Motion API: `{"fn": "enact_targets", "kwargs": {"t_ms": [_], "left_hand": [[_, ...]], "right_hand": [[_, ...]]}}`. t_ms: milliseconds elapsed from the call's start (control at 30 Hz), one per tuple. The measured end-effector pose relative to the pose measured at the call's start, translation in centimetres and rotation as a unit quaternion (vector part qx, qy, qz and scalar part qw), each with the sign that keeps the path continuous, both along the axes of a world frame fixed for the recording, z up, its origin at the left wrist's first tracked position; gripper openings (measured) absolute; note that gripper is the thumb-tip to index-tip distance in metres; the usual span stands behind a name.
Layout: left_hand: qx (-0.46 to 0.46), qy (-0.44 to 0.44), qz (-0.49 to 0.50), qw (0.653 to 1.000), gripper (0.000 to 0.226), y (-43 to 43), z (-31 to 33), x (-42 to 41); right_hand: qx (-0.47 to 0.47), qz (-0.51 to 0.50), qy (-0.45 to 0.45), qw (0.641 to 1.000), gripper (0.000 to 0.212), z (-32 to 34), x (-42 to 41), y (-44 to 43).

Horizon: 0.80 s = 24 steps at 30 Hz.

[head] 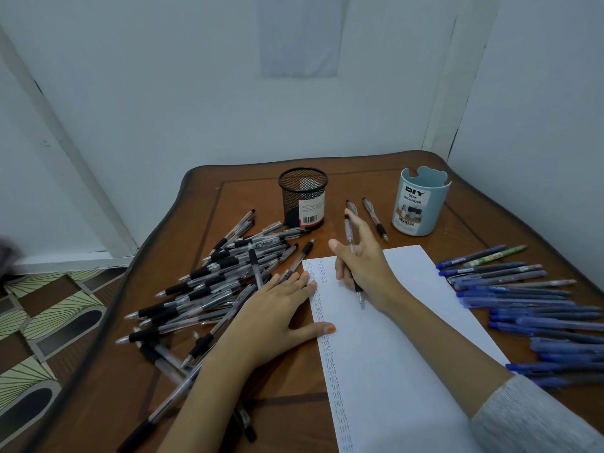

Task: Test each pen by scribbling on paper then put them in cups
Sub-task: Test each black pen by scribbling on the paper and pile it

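Right hand (362,266) grips a pen (349,233) over the paper (408,338), left hand (277,312) lies flat on its edge

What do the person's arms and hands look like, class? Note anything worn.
The right arm wears a light grey ribbed knit sleeve ending on the forearm. The left arm shows no sleeve. No rings or watch on the left hand or right hand. The left thumbnail looks tinted orange.

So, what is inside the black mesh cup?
No pen sticks out above the rim of the mesh cup, and its far inner wall shows bare. The white label covers part of the lower inside, so something short there could be hidden.
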<state>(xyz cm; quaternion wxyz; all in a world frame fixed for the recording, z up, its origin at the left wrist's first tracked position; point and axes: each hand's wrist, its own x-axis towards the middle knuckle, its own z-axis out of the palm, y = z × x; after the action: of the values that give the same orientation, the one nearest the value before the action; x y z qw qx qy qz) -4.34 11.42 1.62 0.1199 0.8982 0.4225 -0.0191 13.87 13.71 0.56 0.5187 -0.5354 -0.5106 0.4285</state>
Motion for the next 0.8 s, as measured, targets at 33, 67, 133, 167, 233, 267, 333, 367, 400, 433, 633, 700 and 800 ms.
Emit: {"fn": "enact_targets", "kwargs": {"t_ms": [33, 67, 133, 167, 233, 267, 333, 367, 400, 433, 633, 700, 800], "left_hand": [[-0.002, 0.0, 0.0, 1.0, 0.088, 0.0, 0.0, 0.0], [-0.003, 0.0, -0.001, 1.0, 0.09, 0.0, 0.0, 0.0], [-0.004, 0.001, -0.001, 1.0, 0.092, 0.0, 0.1, 0.0], [-0.004, 0.001, 0.0, 1.0, 0.092, 0.0, 0.0, 0.0], [-0.006, 0.0, 0.001, 1.0, 0.092, 0.0, 0.0, 0.0], [-0.006, 0.0, 0.001, 1.0, 0.092, 0.0, 0.0, 0.0], [-0.007, 0.001, 0.002, 1.0, 0.092, 0.0, 0.0, 0.0], [-0.007, 0.001, 0.002, 1.0, 0.092, 0.0, 0.0, 0.1], [-0.006, 0.0, 0.001, 1.0, 0.092, 0.0, 0.1, 0.0], [-0.004, -0.002, 0.0, 1.0, 0.092, 0.0, 0.1, 0.0], [-0.002, -0.004, -0.001, 1.0, 0.092, 0.0, 0.0, -0.1], [-0.002, -0.006, -0.001, 1.0, 0.091, 0.0, 0.0, 0.0], [-0.002, -0.005, 0.001, 1.0, 0.087, 0.0, 0.0, 0.0]], "right_hand": [[0.004, 0.003, -0.005, 1.0, 0.061, -0.1, 0.1, 0.0], [0.006, 0.003, -0.004, 1.0, 0.056, -0.2, 0.2, 0.1], [0.005, -0.005, 0.004, 1.0, 0.047, -0.5, 0.3, 0.3], [0.007, -0.006, 0.007, 1.0, 0.044, -0.5, 0.3, 0.3], [0.012, -0.007, 0.013, 1.0, 0.042, -0.5, 0.3, 0.2], [0.012, -0.009, 0.016, 1.0, 0.042, -0.4, 0.2, 0.1], [0.005, -0.012, 0.022, 1.0, 0.046, -0.3, 0.2, 0.1], [-0.002, -0.01, 0.032, 0.999, 0.048, -0.3, 0.2, 0.0], [-0.009, -0.007, 0.047, 0.999, 0.047, -0.2, 0.2, 0.0], [-0.018, -0.006, 0.066, 0.998, 0.042, 0.0, 0.3, 0.0], [-0.097, 0.015, 0.196, 0.976, 0.051, 0.9, 1.2, -0.1], [-0.095, -0.009, 0.142, 0.985, 0.058, 0.9, 0.8, -0.2], [-0.095, -0.051, 0.087, 0.99, 0.058, 1.0, 0.2, -0.3]]}}
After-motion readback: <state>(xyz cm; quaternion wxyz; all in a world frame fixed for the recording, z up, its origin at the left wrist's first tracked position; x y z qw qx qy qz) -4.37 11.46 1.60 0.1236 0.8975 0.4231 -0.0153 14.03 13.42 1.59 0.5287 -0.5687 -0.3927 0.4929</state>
